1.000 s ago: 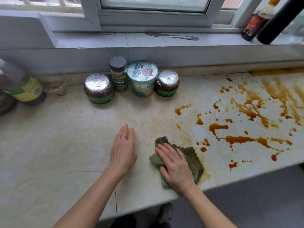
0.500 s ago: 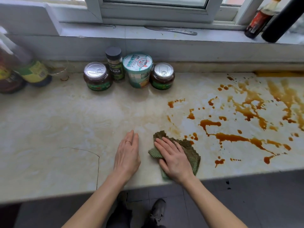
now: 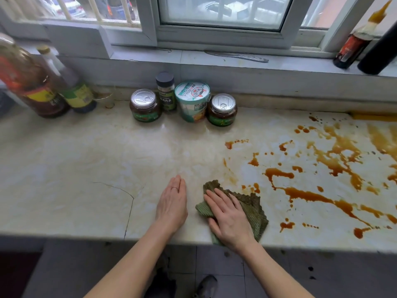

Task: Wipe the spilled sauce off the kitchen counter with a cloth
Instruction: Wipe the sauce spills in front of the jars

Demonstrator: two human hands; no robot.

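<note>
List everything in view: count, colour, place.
counter: one, cream marble, below window sill
sauce spill: one, brown-orange, counter's right part
cloth: one, green, near counter's front edge
jars: two, dark, silver lids, counter back
tub: one, teal-white, between the jars
spice bottle: one, dark cap, left of tub
large bottles: two, dark, counter's back left
knife: one, silver, on window sill
sill bottles: two, dark, sill's right end
left hand: one, flat on counter, left of cloth
right hand: one, flat on cloth

Glossy marble-look counter (image 3: pixel 86 168), ribbed green cloth (image 3: pixel 251 203) — metal-lidded jars (image 3: pixel 145 105)
</note>
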